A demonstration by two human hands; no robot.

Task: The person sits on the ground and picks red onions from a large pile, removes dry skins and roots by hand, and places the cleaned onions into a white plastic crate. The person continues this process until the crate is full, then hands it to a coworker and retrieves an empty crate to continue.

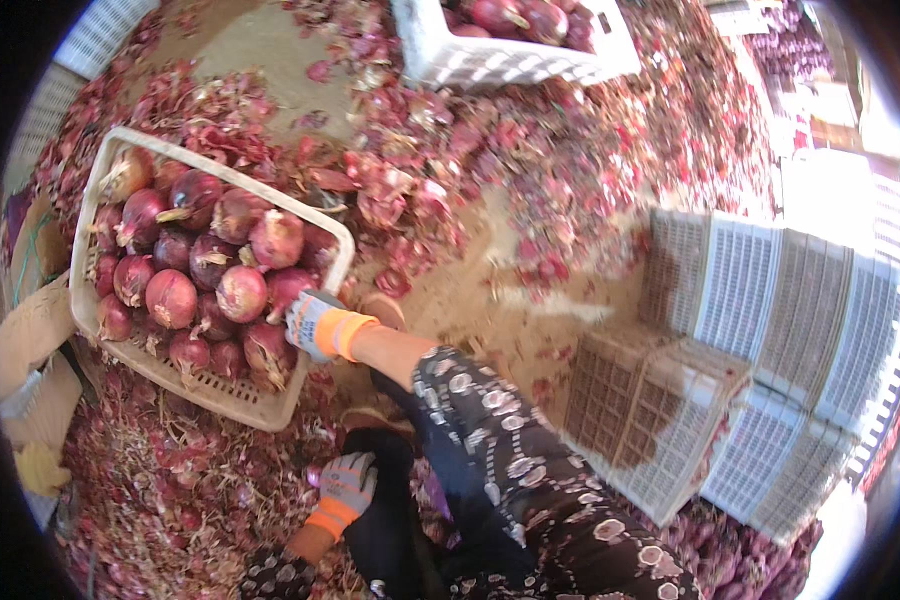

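Observation:
My right hand (pixel 313 326), in a grey glove with an orange cuff, is closed over the right end rim of a pale plastic crate (pixel 210 169). Its fingertips are hidden beside the onions. Large red onions (pixel 171 298), some with dry stalks, fill this crate. Below it, my left hand (pixel 349 481), gloved alike, rests on the dark trouser leg (pixel 379 517) at my knee, fingers somewhat apart and holding nothing.
Loose onion skins (pixel 420 172) cover much of the floor. A white crate of red onions (pixel 495 66) stands at the top. Several stacked crates (pixel 645 397) stand at right, with more onions (pixel 727 555) below them. Cardboard pieces (pixel 34 337) lie at the left edge.

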